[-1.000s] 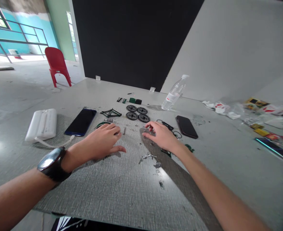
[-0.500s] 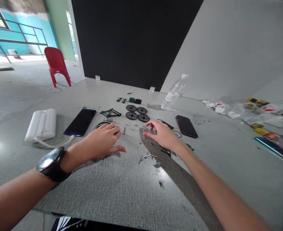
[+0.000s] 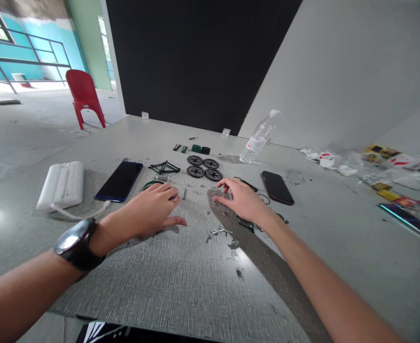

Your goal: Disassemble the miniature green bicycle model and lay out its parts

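Observation:
My left hand point(image 3: 152, 208) rests palm down on the grey table, thumb spread away from the fingers, holding nothing. Part of a green ring-shaped piece point(image 3: 151, 184) shows behind its knuckles. Right of its fingertips lies a small metal pin point(image 3: 184, 194). My right hand point(image 3: 241, 200) hovers low over the table with thumb and fingers apart and nothing visible between them. Tiny metal screws point(image 3: 202, 186) lie between the hands. Farther back are small black spoked wheels point(image 3: 196, 171) and a dark green miniature bicycle frame point(image 3: 164, 167). A silver handlebar-like part point(image 3: 218, 233) lies nearer to me.
A white power bank point(image 3: 61, 185) and a phone point(image 3: 119, 181) are on the left. To the right stand a plastic bottle point(image 3: 259, 137) and another phone point(image 3: 277, 187). Dark green parts point(image 3: 246, 223) lie partly under my right wrist. Plastic wrappers point(image 3: 360, 164) are at far right.

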`<action>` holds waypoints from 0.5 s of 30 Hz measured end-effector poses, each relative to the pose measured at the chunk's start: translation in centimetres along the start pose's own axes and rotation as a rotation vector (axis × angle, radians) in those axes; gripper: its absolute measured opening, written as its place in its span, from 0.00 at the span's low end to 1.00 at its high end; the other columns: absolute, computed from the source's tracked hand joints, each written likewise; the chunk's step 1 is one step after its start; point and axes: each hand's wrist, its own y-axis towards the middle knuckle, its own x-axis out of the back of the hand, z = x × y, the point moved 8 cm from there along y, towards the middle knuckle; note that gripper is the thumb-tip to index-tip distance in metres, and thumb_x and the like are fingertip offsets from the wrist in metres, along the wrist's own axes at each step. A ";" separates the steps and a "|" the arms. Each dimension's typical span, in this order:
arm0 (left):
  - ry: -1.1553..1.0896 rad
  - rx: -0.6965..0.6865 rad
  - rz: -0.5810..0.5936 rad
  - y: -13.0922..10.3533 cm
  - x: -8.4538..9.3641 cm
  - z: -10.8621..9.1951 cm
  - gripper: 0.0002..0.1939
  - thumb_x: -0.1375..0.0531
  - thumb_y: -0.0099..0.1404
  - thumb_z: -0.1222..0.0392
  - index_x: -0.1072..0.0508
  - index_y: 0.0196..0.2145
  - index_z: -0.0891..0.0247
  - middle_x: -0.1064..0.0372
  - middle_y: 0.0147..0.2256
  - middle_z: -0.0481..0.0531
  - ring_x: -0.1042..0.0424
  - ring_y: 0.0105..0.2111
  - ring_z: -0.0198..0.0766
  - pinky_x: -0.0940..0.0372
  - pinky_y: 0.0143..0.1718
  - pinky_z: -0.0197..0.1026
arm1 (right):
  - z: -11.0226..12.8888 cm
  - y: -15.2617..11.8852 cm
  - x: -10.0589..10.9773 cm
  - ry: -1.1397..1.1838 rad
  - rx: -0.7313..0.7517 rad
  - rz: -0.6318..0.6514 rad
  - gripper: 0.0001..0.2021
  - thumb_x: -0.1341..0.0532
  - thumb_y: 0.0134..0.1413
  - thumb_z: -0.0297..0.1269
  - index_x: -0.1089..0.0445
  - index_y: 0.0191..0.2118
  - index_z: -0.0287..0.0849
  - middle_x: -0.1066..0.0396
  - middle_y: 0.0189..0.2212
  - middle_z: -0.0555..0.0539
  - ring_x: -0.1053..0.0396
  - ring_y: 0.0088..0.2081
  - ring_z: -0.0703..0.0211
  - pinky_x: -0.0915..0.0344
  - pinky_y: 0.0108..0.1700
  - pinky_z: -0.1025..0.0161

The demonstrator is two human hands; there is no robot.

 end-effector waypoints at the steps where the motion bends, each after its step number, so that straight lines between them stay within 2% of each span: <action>1: 0.000 0.000 0.004 0.0 0.0 0.0 0.30 0.48 0.70 0.35 0.25 0.47 0.68 0.31 0.47 0.60 0.33 0.50 0.50 0.37 0.52 0.52 | 0.0 0.0 0.0 -0.005 -0.005 0.003 0.19 0.40 0.58 0.53 0.32 0.48 0.46 0.29 0.44 0.40 0.31 0.43 0.47 0.39 0.41 0.53; 5: -0.005 0.008 0.015 0.0 0.0 0.0 0.30 0.48 0.70 0.35 0.26 0.47 0.68 0.31 0.47 0.60 0.33 0.50 0.50 0.37 0.53 0.52 | -0.1 0.0 0.3 -0.031 0.003 -0.005 0.19 0.40 0.58 0.53 0.32 0.48 0.45 0.28 0.44 0.41 0.31 0.42 0.48 0.38 0.40 0.54; 9: -0.005 0.006 -0.002 0.0 0.1 0.0 0.30 0.47 0.70 0.36 0.25 0.47 0.68 0.31 0.48 0.60 0.34 0.51 0.51 0.38 0.54 0.53 | -0.8 0.0 2.5 -0.111 0.020 -0.078 0.15 0.43 0.62 0.50 0.30 0.43 0.45 0.26 0.41 0.42 0.30 0.39 0.51 0.39 0.38 0.55; 12: 0.001 -0.001 -0.034 -0.1 0.2 0.0 0.30 0.47 0.70 0.36 0.25 0.47 0.68 0.32 0.49 0.61 0.37 0.54 0.52 0.39 0.56 0.53 | -2.3 -0.2 4.7 -0.287 -0.012 -0.129 0.11 0.45 0.63 0.43 0.29 0.35 0.46 0.25 0.33 0.45 0.30 0.37 0.50 0.41 0.38 0.54; 15: 0.009 0.000 -0.034 -0.1 0.2 -0.1 0.31 0.48 0.70 0.35 0.25 0.49 0.68 0.33 0.50 0.61 0.37 0.54 0.53 0.40 0.57 0.53 | -4.5 -0.5 6.2 -0.374 -0.062 -0.120 0.12 0.46 0.63 0.43 0.28 0.34 0.47 0.24 0.32 0.45 0.29 0.36 0.50 0.41 0.37 0.55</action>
